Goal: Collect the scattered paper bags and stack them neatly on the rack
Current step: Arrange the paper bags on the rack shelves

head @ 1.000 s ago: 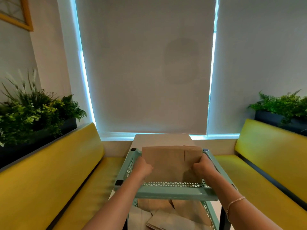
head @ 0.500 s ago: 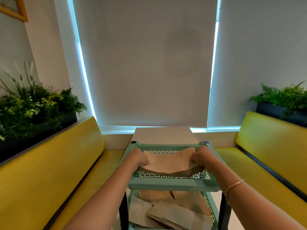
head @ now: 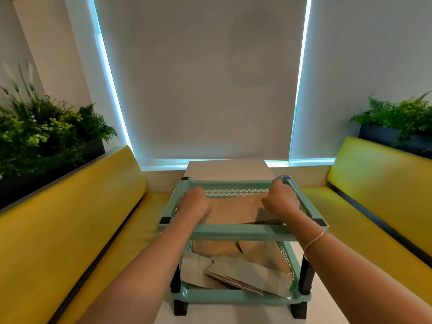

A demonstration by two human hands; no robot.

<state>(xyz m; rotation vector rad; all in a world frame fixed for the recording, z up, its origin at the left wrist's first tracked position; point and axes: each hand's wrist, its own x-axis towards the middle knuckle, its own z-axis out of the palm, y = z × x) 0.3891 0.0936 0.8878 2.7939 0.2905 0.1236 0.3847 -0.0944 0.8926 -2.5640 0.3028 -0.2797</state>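
Table (head: 228, 168), pale and bare at its far end, runs from the viewer toward a window covered by three grey blinds (head: 201, 78), with thin strips of daylight between them. Two yellow benches flank it, one left (head: 70, 220) and one right (head: 374, 188). Behind each bench back stands a dark planter of greenery, two in all: left (head: 46, 134), right (head: 397, 120).

One mint-green rack (head: 236, 232) stands on the table on black legs. It has two tiers, with perforated walls.

On the top tier lies a flat brown bag (head: 236, 209), between the two hands. The left hand (head: 195, 204) is on the bag's left edge and the right hand (head: 281, 199) on its right edge; both show only their backs, fingers curled down toward the paper. Whether they pinch the bag or merely press on it cannot be told.

The lower tier holds more bags (head: 236, 267), loosely overlapped at odd angles; at least four show, the exact number unclear. A thin bracelet (head: 314, 242) circles the right wrist.
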